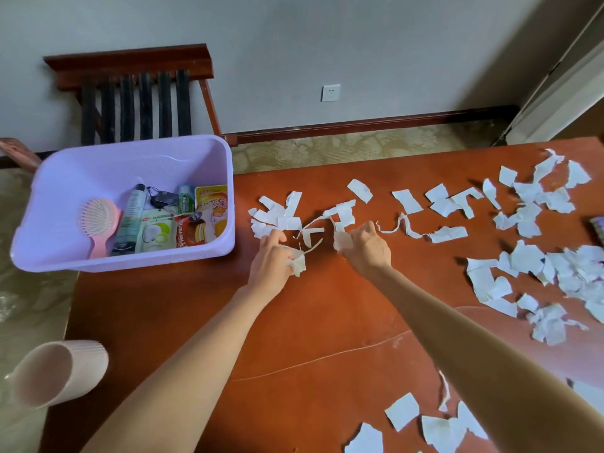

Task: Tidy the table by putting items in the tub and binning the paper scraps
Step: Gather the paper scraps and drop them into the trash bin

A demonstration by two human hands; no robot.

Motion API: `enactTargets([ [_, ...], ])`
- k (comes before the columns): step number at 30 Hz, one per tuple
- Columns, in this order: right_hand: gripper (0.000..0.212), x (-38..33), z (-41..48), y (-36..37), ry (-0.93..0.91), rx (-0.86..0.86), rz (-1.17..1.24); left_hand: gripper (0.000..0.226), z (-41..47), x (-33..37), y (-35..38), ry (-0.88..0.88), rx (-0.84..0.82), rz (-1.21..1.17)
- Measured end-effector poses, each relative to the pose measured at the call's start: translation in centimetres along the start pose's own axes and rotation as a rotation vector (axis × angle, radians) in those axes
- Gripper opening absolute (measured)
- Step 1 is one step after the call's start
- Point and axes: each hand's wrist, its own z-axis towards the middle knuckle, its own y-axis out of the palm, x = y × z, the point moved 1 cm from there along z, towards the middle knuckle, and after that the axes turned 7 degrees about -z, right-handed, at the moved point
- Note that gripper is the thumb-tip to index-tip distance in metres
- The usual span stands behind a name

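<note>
Torn white paper scraps (539,269) lie scattered over the reddish-brown table (320,322), thickest along the far edge and the right side. My left hand (273,259) is closed on a small bunch of scraps beside a cluster of pieces at the far middle. My right hand (364,248) pinches another scrap just to the right of it. The lilac tub (65,178) stands at the table's far left corner and holds a pink hairbrush (98,225), a bottle (129,220) and several snack packets.
A beige bin (55,372) lies tilted on the floor beside the table's near left edge. A wooden chair (137,96) stands against the wall behind the tub. A dark object (598,228) shows at the right edge.
</note>
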Motion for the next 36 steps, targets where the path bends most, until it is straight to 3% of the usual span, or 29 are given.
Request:
enactTargets([
  [7,0.035,0.1,1.7,1.1,-0.017,-0.004,-0.023,0.030,1.9,0.6,-0.1,0.046,-0.094,0.149],
  [13,0.036,-0.2,1.7,1.4,0.010,-0.003,0.146,0.012,0.7,0.3,0.4,-0.038,-0.091,-0.077],
  [20,0.037,0.9,0.8,1.2,0.004,-0.043,0.358,0.029,0.9,1.8,-0.5,-0.069,-0.034,-0.246],
  [24,0.036,0.8,2.1,0.1,-0.077,0.003,0.332,0.030,2.7,2.9,-0.5,-0.092,-0.037,-0.227],
  [29,0.030,-0.7,3.7,0.1,-0.180,-0.076,0.255,0.062,4.6,3.7,0.2,-0.210,-0.130,-0.194],
  [33,0.012,-1.1,4.2,1.1,-0.224,-0.083,0.187,0.051,5.0,3.7,0.9,-0.271,-0.157,-0.192],
  [36,0.020,-0.8,4.3,1.7,-0.197,-0.063,0.173,0.048,4.4,3.3,1.5,-0.279,-0.128,-0.187],
])
